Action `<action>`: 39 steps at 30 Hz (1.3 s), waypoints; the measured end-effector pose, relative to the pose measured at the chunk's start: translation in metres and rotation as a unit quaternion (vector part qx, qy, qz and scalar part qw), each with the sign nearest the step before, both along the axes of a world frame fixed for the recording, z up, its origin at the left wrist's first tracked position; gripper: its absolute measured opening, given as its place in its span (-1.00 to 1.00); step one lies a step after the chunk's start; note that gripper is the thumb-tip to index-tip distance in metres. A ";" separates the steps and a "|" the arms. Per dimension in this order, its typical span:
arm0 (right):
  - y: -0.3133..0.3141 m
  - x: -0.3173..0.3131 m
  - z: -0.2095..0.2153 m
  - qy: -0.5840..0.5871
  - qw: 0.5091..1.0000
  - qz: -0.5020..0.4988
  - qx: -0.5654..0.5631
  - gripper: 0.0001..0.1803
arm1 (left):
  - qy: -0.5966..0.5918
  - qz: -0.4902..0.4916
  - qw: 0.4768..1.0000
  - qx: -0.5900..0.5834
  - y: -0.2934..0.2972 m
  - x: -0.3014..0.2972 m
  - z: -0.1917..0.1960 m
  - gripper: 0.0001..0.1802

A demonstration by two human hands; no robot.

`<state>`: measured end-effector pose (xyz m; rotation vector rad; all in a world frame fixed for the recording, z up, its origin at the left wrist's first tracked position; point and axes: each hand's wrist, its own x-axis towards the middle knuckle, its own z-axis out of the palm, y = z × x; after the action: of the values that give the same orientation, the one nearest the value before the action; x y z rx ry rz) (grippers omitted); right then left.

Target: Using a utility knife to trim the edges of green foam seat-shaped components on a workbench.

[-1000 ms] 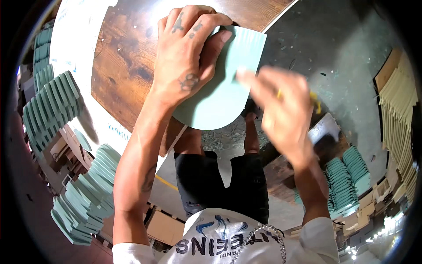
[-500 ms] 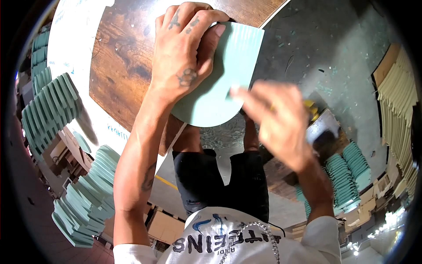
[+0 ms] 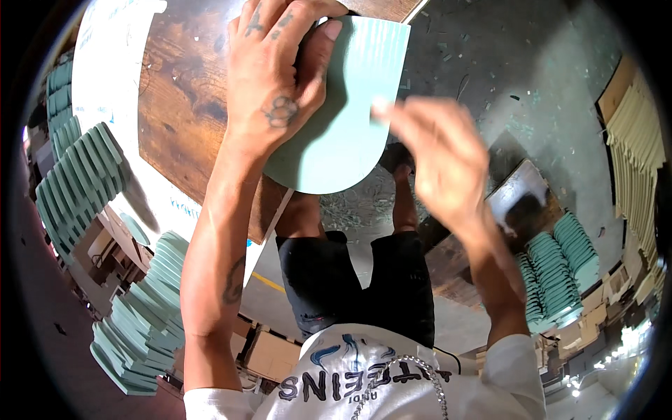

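A mint-green panel (image 3: 350, 126) with one rounded end and ribbed shading near its straight far end lies over the corner of a brown wood-grain tabletop (image 3: 182, 91), its rounded end jutting toward me. My left hand (image 3: 280, 70) grips its far left part, thumb on the top face and fingers bent over beside the far edge. My right hand (image 3: 444, 161) is at the panel's right edge, blurred by motion. Its fingers look curled in, with one fingertip by the edge. What it holds, if anything, I cannot make out.
Stacks of green panels (image 3: 80, 182) stand at the left, with more green panels (image 3: 140, 322) at lower left and green stacks (image 3: 553, 273) at right. Pale yellowish stacked pieces (image 3: 633, 154) line the far right. Green scraps litter the grey floor (image 3: 476, 63).
My right hand has moved a little farther away along the panel's right edge. The left hand keeps its grip. The whole view has shifted slightly. A yellow thing beside my right wrist no longer shows.
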<state>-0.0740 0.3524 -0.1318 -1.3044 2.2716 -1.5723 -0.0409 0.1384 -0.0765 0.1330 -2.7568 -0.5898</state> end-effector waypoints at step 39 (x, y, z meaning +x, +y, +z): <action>-0.010 -0.079 -0.003 0.048 0.992 0.116 -0.022 -0.47 | -0.101 0.165 0.977 -0.090 0.006 0.035 -0.012 -0.34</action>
<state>-0.1535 0.3420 -0.1347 -1.6212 2.0543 -1.5181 -0.0058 0.1447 -0.0880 0.6254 -2.8721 -0.2480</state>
